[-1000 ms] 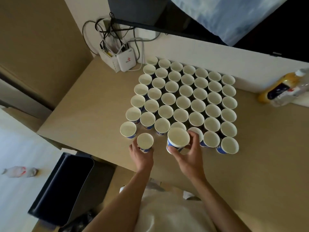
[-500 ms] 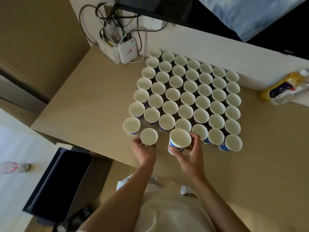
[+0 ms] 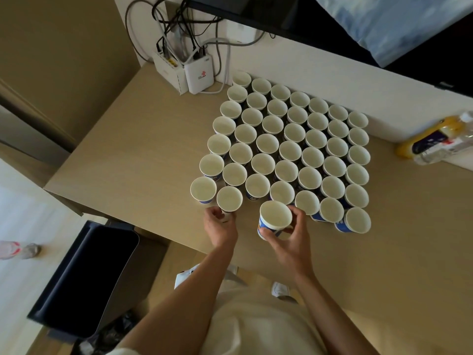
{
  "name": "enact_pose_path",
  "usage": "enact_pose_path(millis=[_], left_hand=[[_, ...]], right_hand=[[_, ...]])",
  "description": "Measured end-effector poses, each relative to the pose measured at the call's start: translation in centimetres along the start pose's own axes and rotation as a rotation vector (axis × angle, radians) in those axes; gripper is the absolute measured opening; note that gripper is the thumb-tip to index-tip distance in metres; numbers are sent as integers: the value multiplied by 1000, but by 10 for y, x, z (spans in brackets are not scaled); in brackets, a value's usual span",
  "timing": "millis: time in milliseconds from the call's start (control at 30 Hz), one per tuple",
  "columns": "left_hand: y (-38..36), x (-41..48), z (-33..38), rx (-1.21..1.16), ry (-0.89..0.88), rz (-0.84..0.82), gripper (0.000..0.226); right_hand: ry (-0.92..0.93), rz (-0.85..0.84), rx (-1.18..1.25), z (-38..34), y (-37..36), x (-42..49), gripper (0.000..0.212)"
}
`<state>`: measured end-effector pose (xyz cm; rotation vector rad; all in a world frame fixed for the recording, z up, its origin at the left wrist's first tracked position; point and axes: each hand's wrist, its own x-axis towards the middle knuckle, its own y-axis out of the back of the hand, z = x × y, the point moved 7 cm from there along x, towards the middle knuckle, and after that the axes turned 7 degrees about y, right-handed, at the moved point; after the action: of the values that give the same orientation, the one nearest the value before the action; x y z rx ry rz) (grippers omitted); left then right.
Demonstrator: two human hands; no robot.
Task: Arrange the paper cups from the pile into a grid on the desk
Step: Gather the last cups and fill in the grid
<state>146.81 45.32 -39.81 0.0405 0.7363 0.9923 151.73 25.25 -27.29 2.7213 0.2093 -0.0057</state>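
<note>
A cup [image 3: 276, 216] is gripped, tilted, in the right hand [image 3: 290, 239], apparently meant for the gap just beyond it in the grid's [image 3: 289, 151] near row. A second cup [image 3: 229, 199], on the bench [image 3: 128, 149], is held at its base by the curled left hand [image 3: 220, 226].

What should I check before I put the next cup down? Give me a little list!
1. Right hand grips the held cup firmly: ok.
2. Held cup is one cup, not a stack: cannot tell.
3. Bare desk to the right of the end cup in the near row: ok.
4. End cup stands upright, in line with its neighbour: ok.
5. Left hand is off the end cup: not ok, its fingers hold the base.
</note>
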Motion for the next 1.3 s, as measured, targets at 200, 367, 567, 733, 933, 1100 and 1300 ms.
enact_pose_path(millis=[200, 367, 567, 733, 933, 1100, 1300], left_hand=[[1, 1, 2, 2, 0, -7, 31], [8, -1, 0, 54, 30, -43, 34], [10, -11, 12, 305, -61, -370, 33], [34, -24, 59, 225, -331, -471, 31], [57, -35, 83, 10, -367, -464, 22], [58, -42, 86, -39, -368, -466, 18], [59, -44, 88, -62, -358, -449, 15]], right_hand=[[-10, 3, 0, 5, -2, -1, 69], [-45, 9, 16, 19, -5, -2, 71], [-122, 6, 45, 42, -19, 0, 69], [-155, 25, 78, 50, -36, 6, 65], [-167, 42, 88, 58, -54, 18, 68], [-153, 49, 56, 62, -63, 26, 65], [-128, 39, 36, 69, -69, 28, 60]])
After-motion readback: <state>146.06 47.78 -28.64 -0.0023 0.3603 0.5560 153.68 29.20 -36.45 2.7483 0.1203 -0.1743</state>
